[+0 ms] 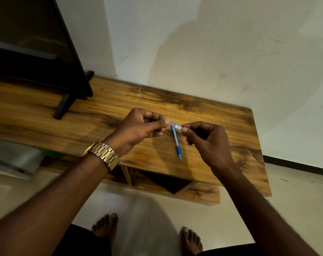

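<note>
Clear labelled tube (175, 125): held above worktop (212, 111), pinched at one end by left hand (142, 126), at other by right hand (206, 139), fingers curled. Blue pen (177, 145): lying flat on worktop, just beneath.

Matt wood-grain table (203, 115), clear plastic tube (175, 125), gold metal watch (103, 153).

left hand (142, 126) + right hand (205, 139) — pinch clear tube (175, 125) | pen (177, 143) — table (221, 126)
</note>
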The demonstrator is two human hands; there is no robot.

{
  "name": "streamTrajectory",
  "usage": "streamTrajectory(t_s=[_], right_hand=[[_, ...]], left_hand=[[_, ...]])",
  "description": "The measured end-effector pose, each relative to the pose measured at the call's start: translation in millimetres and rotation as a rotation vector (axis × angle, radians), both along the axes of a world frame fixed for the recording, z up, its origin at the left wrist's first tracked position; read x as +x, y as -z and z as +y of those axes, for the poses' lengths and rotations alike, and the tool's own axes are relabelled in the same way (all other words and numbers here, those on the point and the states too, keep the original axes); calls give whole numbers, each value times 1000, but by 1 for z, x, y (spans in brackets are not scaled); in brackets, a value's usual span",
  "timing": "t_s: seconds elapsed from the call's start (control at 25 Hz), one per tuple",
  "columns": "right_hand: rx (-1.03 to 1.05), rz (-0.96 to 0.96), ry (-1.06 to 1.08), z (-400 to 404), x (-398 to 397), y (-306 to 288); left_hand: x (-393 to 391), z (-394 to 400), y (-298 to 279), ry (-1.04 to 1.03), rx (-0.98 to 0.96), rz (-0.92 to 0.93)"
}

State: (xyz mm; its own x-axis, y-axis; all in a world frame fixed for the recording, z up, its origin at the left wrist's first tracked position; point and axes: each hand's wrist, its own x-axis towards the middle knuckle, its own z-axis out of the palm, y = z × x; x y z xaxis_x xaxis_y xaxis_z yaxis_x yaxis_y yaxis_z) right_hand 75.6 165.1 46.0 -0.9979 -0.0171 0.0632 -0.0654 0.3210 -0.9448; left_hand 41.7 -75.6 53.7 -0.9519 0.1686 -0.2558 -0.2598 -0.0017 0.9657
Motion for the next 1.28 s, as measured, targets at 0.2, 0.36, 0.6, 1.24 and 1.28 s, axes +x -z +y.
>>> streamTrajectory(t_s=[0.2, 0.36, 0.6, 1.24, 1.28], right_hand=[[-20, -1, -13, 4, 0, -3], [46, -4, -60, 6, 0, -7], [-3, -6, -78, 5, 3, -5], [34, -106, -6, -7, 7, -1], [48, -108, 27, -5, 6, 1]], left_hand=[[-1, -2, 2, 51, 19, -19], [-2, -2, 7, 26, 46, -2], [4, 9, 15, -60, 243, -112], [7, 19, 4, -87, -160, 355], [7, 17, 5, -88, -265, 396]])
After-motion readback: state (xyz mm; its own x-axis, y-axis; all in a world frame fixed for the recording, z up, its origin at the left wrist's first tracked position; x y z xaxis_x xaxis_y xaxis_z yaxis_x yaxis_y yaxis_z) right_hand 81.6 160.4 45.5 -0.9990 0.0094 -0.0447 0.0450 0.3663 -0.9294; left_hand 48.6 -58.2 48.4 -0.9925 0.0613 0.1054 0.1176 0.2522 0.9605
